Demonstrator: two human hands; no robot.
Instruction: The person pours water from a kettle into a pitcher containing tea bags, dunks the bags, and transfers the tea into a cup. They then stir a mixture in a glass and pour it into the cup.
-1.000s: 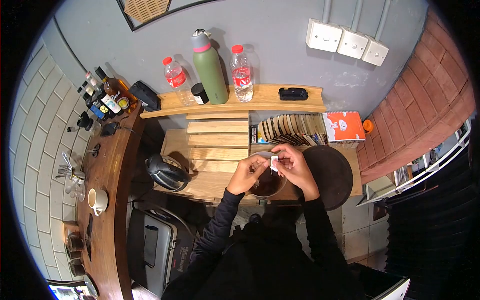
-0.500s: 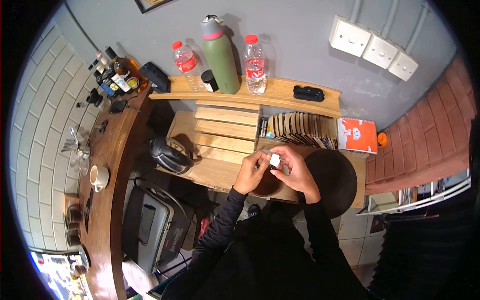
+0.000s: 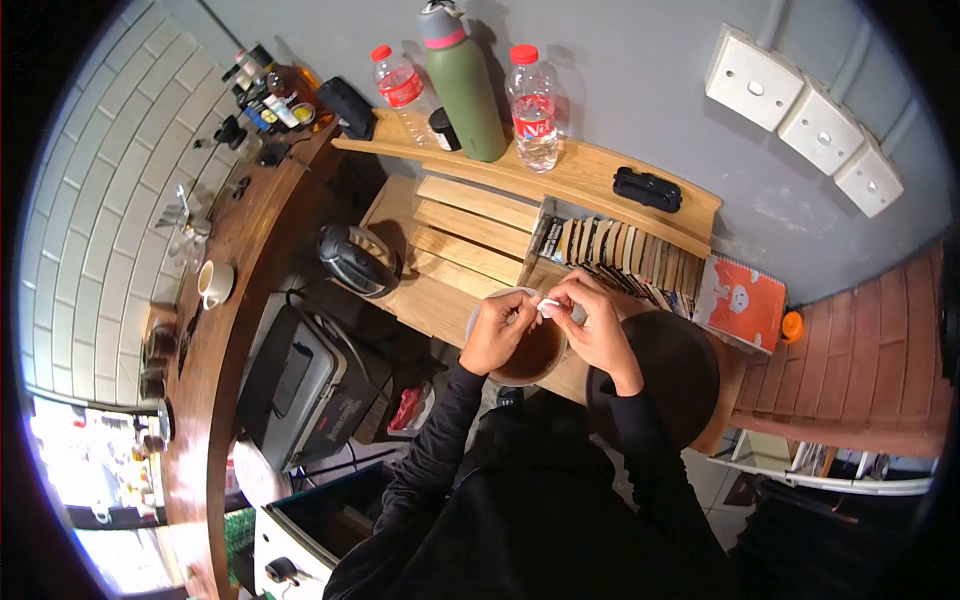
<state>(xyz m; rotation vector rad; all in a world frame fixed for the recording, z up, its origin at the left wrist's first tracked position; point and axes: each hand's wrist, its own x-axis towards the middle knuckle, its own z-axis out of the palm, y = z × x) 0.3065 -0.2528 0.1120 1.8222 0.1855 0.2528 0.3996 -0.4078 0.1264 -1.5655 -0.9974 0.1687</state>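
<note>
Small white piece pinched above the bowl of brown liquid.
I have the small white piece [image 3: 549, 304] over the bowl [image 3: 523, 380], clamped in the right hand's [image 3: 603, 338] fingertips; the left hand [image 3: 490, 337] is together with it at the near edge, its grip hidden. I judge it light, soft and papery, easily creased, best taken by its edges; the bowl looks smooth, round and rigid.

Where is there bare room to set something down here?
The slatted wood between the kettle and books looks bare, as does the shelf between its right-hand water bottle and the black object. It is crowded over the bowl, where left hand and right hand meet, and around the green flask.
</note>
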